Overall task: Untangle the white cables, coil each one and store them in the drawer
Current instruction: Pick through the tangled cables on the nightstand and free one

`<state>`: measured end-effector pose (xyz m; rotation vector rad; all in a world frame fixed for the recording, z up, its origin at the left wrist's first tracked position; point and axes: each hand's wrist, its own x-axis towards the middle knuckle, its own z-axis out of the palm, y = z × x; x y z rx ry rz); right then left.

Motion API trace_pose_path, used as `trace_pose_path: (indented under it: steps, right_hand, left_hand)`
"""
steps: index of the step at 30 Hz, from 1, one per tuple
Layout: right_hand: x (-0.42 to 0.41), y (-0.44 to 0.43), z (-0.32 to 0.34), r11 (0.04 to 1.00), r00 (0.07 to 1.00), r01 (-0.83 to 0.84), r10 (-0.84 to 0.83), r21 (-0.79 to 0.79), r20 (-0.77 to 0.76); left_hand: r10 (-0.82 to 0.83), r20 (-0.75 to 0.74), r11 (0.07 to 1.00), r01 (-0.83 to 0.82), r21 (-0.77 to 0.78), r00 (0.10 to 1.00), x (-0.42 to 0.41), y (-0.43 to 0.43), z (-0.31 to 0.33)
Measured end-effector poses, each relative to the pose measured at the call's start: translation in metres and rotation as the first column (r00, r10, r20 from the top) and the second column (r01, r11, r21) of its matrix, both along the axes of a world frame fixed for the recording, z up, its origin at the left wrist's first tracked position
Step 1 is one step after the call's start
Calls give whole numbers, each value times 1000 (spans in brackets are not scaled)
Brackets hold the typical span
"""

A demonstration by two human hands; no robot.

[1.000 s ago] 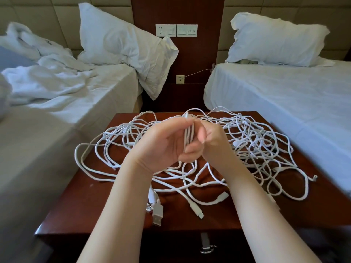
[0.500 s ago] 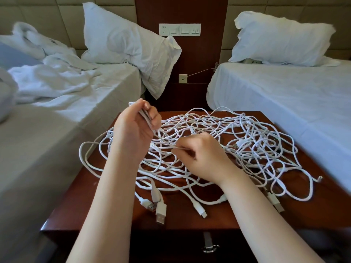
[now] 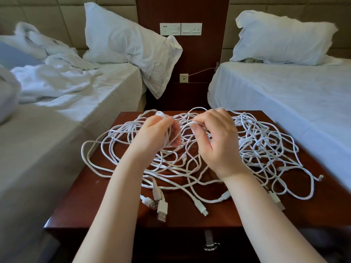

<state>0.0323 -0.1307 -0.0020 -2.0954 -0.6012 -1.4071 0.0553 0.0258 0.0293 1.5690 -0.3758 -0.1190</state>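
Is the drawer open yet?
No, the drawer front sits shut under the nightstand edge, with the white cables lying tangled on top.

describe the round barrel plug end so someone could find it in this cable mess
Find the red-brown nightstand, covered in tangled white cables, just left of the made bed. On its side nearest that bed, one cable end pokes out alone. That barrel plug is thin and round, unlike the flat USB plugs at the front edge.

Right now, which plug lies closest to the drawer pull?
The slim plug near the front edge, almost straight above the drawer pull. The two broad USB plugs lie further left; the round plug sits far right.
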Motion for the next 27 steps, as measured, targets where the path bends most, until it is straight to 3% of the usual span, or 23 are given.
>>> trace_pose_path:
  steps: [4, 10, 20, 24, 27]
  right_hand:
    - [3, -5, 0, 997, 995, 76, -75, -6, 71]
    - [5, -8, 1, 996, 995, 83, -84, 24, 52]
    - [5, -6, -2, 997, 987, -63, 70, 54, -142]
    - [7, 1, -6, 995, 982, -84, 73, -59, -175]
    - [9, 3, -7, 989, 978, -57, 28, -136, -206]
  left_hand:
    - [-181, -57, 978, 186, 90, 982, -4, -7, 1]
    - [-402, -229, 908, 418, 21, 886, -4, -11, -2]
    - [-694, -154, 720, 684, -123, 703, -7, 2, 3]
    - [-749, -79, 656, 721, -224, 657, -12, -2, 6]
    - [-736, -42, 656, 696, -292, 676, -12, -5, 8]
